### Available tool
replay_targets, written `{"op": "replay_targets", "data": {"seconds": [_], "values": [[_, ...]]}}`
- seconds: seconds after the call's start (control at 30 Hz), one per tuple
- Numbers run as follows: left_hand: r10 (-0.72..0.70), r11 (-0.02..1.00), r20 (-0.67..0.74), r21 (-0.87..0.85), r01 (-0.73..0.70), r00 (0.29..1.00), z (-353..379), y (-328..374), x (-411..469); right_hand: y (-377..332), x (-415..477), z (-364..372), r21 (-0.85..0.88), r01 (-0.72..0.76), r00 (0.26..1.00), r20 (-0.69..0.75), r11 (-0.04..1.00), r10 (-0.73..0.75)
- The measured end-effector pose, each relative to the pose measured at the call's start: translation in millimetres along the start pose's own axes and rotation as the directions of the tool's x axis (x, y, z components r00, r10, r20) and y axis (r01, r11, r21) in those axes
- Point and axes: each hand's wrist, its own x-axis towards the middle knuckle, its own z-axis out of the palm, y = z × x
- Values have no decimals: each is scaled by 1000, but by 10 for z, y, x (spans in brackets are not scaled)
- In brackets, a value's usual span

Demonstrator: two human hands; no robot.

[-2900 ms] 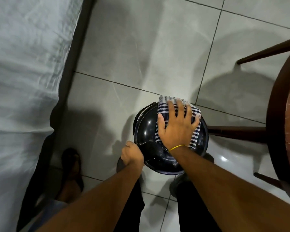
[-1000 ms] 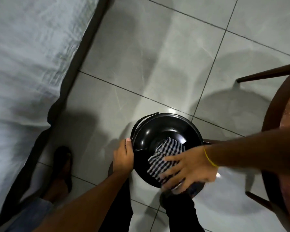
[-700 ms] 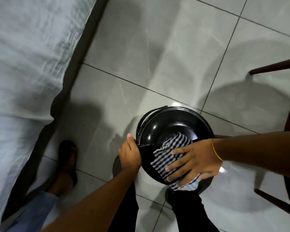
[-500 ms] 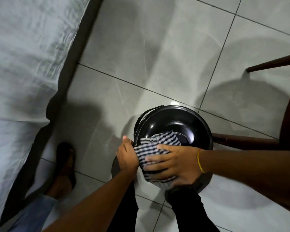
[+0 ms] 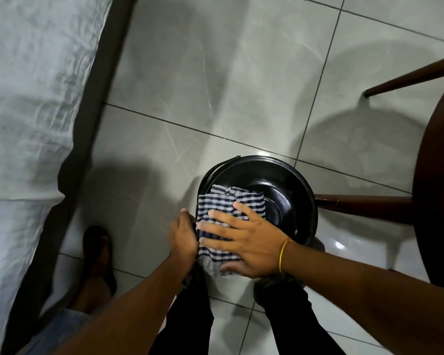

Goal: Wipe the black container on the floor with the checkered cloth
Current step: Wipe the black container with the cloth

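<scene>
Right hand (image 5: 244, 242) is spread flat, fingers splayed, pressing the checkered cloth (image 5: 226, 208) down over the near-left rim of the black container (image 5: 287, 190), not pinching it, just palming it against the curve. The left hand (image 5: 183, 235) is tucked in right beside it, curled shut at the container's left edge; it looks like a bracing grip on the rim or the handle there, though the fingers themselves are hidden. The container sits on the grey tiled floor (image 5: 215, 73) at lower centre of the frame, open side up, with its bare far-right wall lying up and to the right of the cloth. That's the relation that matters: the unwiped surface runs away from the palm toward the upper right, so a sweep that way around the rim looks like the next call, and the right hand is the nearer one. A wooden stool leg (image 5: 364, 206) pokes in from the right, just beside the container.
</scene>
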Motion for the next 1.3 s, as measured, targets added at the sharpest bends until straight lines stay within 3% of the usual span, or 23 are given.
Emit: {"op": "replay_targets", "data": {"seconds": [0.17,0.3,0.4,0.5,0.6,0.67,0.7,0.73,0.8,0.87,0.93,1.03,1.23,1.3], "values": [[-52,997,162,-52,62,985,-38,-41,57,-179,165,45,28,-314,943,-104,949,316],[-18,990,213,-134,48,977,-49,-60,21,-374,429,45,98,-608,772,-159,788,615],[-104,981,60,-156,112,993,53,-67,38,-482,714,-16,204,-822,502,-181,532,845],[-187,970,-12,-162,183,982,107,-109,71,-493,1001,-152,355,-921,114,-149,161,982],[-212,968,-55,-148,202,976,94,-150,39,-399,1137,-309,533,-817,-264,-9,-219,965],[-203,972,-83,-140,190,976,96,-136,4,-291,1133,-423,628,-656,-435,137,-417,890],[-188,978,-98,-113,177,977,90,-106,-14,-252,1103,-485,658,-576,-472,217,-485,855],[-165,984,-110,-94,155,980,86,-79,-32,-246,1045,-550,662,-545,-464,273,-515,843],[-72,997,-118,-22,70,990,69,-80,-36,-346,876,-622,612,-640,-349,307,-465,885],[27,996,-135,93,-14,990,49,-146,-38,-532,603,-622,521,-796,-200,252,-307,947],[106,983,-131,163,-84,986,72,-107,-74,-625,338,-597,437,-888,-100,121,-143,988],[145,963,-119,247,-112,982,168,-42,-146,-466,261,-538,375,-927,-23,-13,-16,1000],[260,930,-264,328,-167,929,295,-25,-174,-279,514,-178,255,-956,131,-71,145,989],[297,916,-251,347,-201,921,310,10,-179,-242,417,-59,216,-943,236,-105,253,966]]}}
